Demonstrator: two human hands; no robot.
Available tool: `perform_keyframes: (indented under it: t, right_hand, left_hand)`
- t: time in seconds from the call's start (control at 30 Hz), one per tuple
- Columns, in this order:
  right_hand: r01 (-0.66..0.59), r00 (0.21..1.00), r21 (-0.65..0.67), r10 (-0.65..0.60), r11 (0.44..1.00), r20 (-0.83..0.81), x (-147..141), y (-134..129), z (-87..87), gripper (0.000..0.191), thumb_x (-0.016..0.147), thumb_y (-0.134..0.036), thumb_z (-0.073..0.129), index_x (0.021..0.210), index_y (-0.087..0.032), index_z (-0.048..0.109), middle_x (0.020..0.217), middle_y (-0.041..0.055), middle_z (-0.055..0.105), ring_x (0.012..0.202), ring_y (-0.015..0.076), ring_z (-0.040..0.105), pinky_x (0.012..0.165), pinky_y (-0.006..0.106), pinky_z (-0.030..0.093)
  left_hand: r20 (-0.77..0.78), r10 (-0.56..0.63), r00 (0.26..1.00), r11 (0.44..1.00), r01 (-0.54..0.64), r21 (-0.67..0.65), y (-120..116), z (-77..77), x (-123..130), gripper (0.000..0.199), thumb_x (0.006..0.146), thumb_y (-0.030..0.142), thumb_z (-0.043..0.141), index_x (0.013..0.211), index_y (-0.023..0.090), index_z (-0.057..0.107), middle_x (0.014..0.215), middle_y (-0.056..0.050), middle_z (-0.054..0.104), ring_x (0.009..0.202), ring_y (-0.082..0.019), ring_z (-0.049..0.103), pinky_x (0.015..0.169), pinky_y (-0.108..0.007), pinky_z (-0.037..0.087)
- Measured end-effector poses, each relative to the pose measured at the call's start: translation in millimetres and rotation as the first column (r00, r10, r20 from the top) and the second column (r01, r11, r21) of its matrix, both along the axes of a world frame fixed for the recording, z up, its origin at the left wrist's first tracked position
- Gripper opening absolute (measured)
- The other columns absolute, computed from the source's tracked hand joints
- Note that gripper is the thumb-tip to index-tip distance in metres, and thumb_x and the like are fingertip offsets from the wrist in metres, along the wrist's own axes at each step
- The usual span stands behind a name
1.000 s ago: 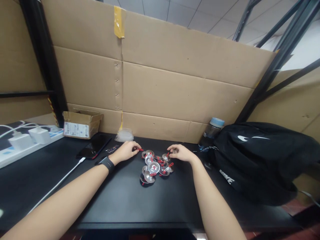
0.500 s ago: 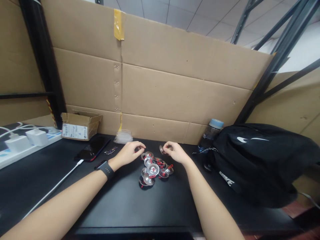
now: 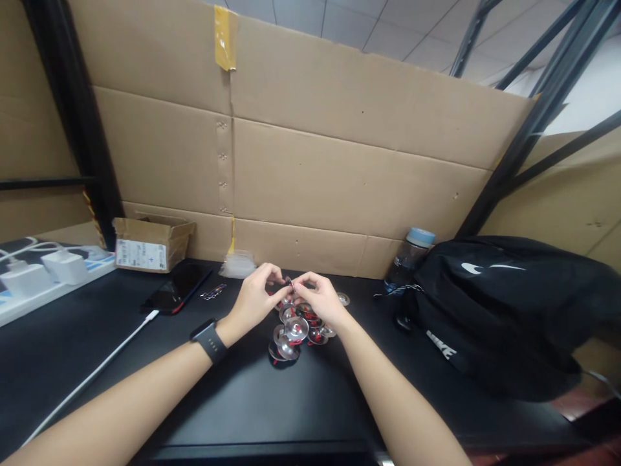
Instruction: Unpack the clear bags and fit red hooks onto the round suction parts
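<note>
Several silvery metal discs with red loops (image 3: 296, 329) lie in a loose pile on the black table (image 3: 272, 408). Above the far side of the pile, my left hand (image 3: 261, 290) and my right hand (image 3: 317, 298) meet at their fingertips. Both pinch a small, thin item between them, seen edge-on and too small to name. A single metal disc (image 3: 343, 299) rests on the table just right of my right hand. Part of the pile is hidden behind my fingers.
At the left are a power strip (image 3: 99, 265), an open cardboard box (image 3: 145, 249), a phone (image 3: 177, 289) and a white cable (image 3: 92, 375). A bottle (image 3: 407, 259) and a black bag (image 3: 499, 317) stand at the right. Cardboard (image 3: 315, 162) rises behind.
My hands have come together over the pile; they were apart before. The disc that was in my right hand is no longer seen there, and one now lies on the table to the right.
</note>
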State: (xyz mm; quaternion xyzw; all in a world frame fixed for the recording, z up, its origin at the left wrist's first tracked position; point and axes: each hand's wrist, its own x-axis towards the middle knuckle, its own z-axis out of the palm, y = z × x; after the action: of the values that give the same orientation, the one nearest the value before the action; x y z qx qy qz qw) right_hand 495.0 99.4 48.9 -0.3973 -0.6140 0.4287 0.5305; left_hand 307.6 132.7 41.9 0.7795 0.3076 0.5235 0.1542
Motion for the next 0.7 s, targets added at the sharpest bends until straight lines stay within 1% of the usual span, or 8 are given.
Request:
perform_keyframes:
  t: [0.07,0.17,0.27,0.33,0.43,0.53,0.63,0.7]
  right_hand:
    - [-0.029,0.999,-0.010,0.029,1.000,-0.017,-0.2,-0.5,-0.1,0.034,0.075,-0.047,0.078,0.086,-0.018,0.065,0.104,0.0071,0.070,0.075,0.0171,0.070,0.071,0.031,0.058]
    - [-0.076,0.997,0.001,0.076,0.997,-0.015,0.8,-2.6,0.7,0.035,0.068,-0.042,0.084,0.082,-0.017,0.064,0.111,0.0080,0.069,0.083,0.0197,0.071,0.079,0.034,0.059]
    - [-0.103,0.995,-0.002,0.103,0.995,0.002,1.5,-5.6,3.0,0.037,0.065,-0.041,0.086,0.077,-0.017,0.061,0.102,0.0064,0.071,0.088,0.0217,0.072,0.082,0.036,0.059]
    - [-0.121,0.993,-0.020,0.121,0.992,0.013,1.4,-7.3,4.8,0.039,0.063,-0.041,0.087,0.076,-0.018,0.058,0.094,0.0050,0.071,0.085,0.0216,0.072,0.081,0.036,0.059]
    - [-0.132,0.991,-0.031,0.133,0.991,0.014,0.6,-9.3,7.0,0.043,0.059,-0.039,0.090,0.079,-0.019,0.057,0.090,0.0033,0.071,0.085,0.0224,0.073,0.079,0.037,0.059]
    - [-0.101,0.994,-0.018,0.102,0.995,0.034,-0.8,-10.1,7.5,0.045,0.058,-0.038,0.090,0.082,-0.019,0.058,0.090,0.0034,0.071,0.087,0.0233,0.073,0.077,0.035,0.059]
    - [-0.075,0.995,-0.007,0.076,0.997,0.070,-0.9,-8.7,6.3,0.041,0.064,-0.037,0.086,0.087,-0.019,0.057,0.091,0.0039,0.071,0.078,0.0200,0.072,0.069,0.030,0.059]
    - [-0.011,0.997,0.006,0.010,1.000,0.083,1.1,-6.6,5.5,0.042,0.066,-0.035,0.084,0.096,-0.021,0.056,0.091,0.0034,0.072,0.068,0.0165,0.070,0.059,0.026,0.056]
  left_hand:
    - [-0.065,-0.017,0.998,1.000,0.018,0.011,1.7,0.7,-2.0,0.011,0.087,0.029,0.064,0.094,0.020,0.064,0.095,-0.004,0.071,0.088,-0.020,0.067,0.081,-0.029,0.053]
    - [-0.122,-0.128,0.984,0.992,0.128,-0.007,2.9,1.8,-3.4,0.013,0.089,0.028,0.061,0.096,0.021,0.068,0.098,-0.003,0.073,0.090,-0.020,0.068,0.083,-0.029,0.052]
    - [-0.143,-0.233,0.962,0.971,0.224,-0.082,1.8,2.3,-2.9,0.015,0.091,0.030,0.058,0.097,0.021,0.068,0.096,-0.004,0.074,0.086,-0.019,0.068,0.079,-0.028,0.052]
    - [-0.149,-0.261,0.954,0.962,0.245,-0.116,-0.2,2.5,-2.0,0.015,0.090,0.030,0.057,0.097,0.020,0.067,0.093,-0.004,0.073,0.082,-0.018,0.067,0.076,-0.027,0.052]
    - [-0.132,-0.250,0.959,0.964,0.235,-0.122,-4.2,2.9,-0.9,0.013,0.088,0.028,0.058,0.095,0.019,0.066,0.090,-0.004,0.073,0.078,-0.018,0.066,0.074,-0.027,0.052]
    - [-0.116,-0.222,0.968,0.971,0.210,-0.112,-6.0,3.7,-1.2,0.011,0.084,0.028,0.063,0.089,0.019,0.066,0.088,-0.004,0.073,0.076,-0.018,0.065,0.072,-0.027,0.052]
    - [-0.126,-0.187,0.974,0.979,0.175,-0.105,-3.2,3.7,-3.1,0.010,0.082,0.028,0.064,0.084,0.019,0.067,0.084,-0.003,0.073,0.073,-0.017,0.065,0.070,-0.026,0.051]
    - [-0.140,-0.169,0.976,0.983,0.156,-0.100,0.0,2.6,-3.9,0.011,0.083,0.028,0.064,0.084,0.018,0.069,0.082,-0.003,0.074,0.072,-0.017,0.065,0.070,-0.026,0.051]
